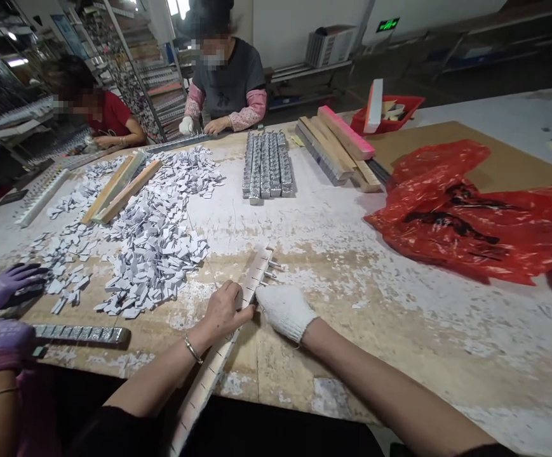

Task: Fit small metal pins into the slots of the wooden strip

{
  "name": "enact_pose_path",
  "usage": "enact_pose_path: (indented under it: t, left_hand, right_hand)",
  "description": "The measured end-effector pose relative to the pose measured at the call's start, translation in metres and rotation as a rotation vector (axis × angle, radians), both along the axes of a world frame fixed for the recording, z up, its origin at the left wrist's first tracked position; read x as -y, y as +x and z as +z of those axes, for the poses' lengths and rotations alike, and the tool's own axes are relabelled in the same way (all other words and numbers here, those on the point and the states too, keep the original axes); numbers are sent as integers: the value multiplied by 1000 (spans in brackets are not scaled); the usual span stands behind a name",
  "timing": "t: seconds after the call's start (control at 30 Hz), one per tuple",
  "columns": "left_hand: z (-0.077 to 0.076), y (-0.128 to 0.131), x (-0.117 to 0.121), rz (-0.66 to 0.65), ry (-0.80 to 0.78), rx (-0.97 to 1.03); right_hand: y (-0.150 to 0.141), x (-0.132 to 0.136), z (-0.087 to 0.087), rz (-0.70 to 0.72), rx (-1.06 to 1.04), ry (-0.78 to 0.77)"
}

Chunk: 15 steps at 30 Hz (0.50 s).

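Observation:
A long pale slotted wooden strip (256,270) lies slanted across the near edge of the worn worktable (399,304), with a few small metal pieces sticking out near its far end. My bare left hand (223,311) grips the strip about midway, fingers curled over it. My right hand (285,311), in a white knit glove, presses against the strip's right side just beside the left hand; what its fingers pinch is hidden.
A heap of small white tags (152,241) lies left of the strip. Filled metal strips (267,165), wooden bars (337,149) and a red plastic bag (476,216) sit farther back. A co-worker's purple-gloved hands (4,311) work at left; two people sit opposite.

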<state>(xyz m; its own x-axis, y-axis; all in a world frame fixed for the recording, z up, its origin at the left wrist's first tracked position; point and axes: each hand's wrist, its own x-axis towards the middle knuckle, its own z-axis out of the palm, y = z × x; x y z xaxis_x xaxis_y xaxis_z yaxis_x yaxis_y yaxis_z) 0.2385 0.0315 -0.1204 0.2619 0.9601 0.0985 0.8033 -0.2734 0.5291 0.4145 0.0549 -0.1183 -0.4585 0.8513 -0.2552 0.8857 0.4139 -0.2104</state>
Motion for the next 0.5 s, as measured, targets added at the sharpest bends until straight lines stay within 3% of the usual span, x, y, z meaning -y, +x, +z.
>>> enact_pose_path:
  t: [0.2, 0.33, 0.5]
  left_hand:
    - [0, 3, 3, 29, -28, -3]
    - [8, -14, -6, -21, -111, 8]
    - [27, -66, -47, 224, 106, -69]
  right_hand:
    - [-2, 5, 2, -21, -4, -6]
    - [9, 13, 10, -25, -53, 5]
    - [41, 39, 3, -203, -180, 7]
